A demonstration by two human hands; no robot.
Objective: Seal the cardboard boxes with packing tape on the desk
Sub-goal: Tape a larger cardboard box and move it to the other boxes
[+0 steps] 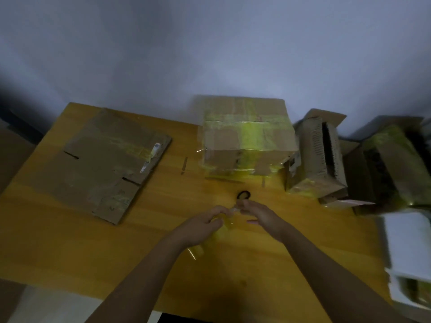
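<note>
From my remote seat, the risk I watch first is the loose strip of packing tape (pixel 221 226): my left hand (pixel 200 226) pinches it near the top, fingers curled around the film, and the free tail hangs down toward the wrist, where it could fold back and stick to itself or to the tabletop (pixel 58 241). My right hand (pixel 261 216) sits just beside the left, with something pale at its fingertips; the frame is blurred there, so I cannot tell whether it grips the tape end, the scissors (pixel 243 195) whose dark handle loop shows just beyond it, or nothing at all. If it is working scissors, a cut made with the film slack would likely tear ragged or drag the adhesive onto the blades. The taped box (pixel 247 138) stands at the back of the tabletop, well apart from both hands (its seams already carry yellowish tape, though one edge on the left side looks lifted), so carrying a floppy strip that far invites wrinkles and a crooked lay. The flattened cardboard (pixel 112 162) lies to the left, and an open box (pixel 319 157) rests on its side to the right, touching or nearly touching the taped one; pressing tape down hard could shove them together or nudge the open one off the right edge.
</note>
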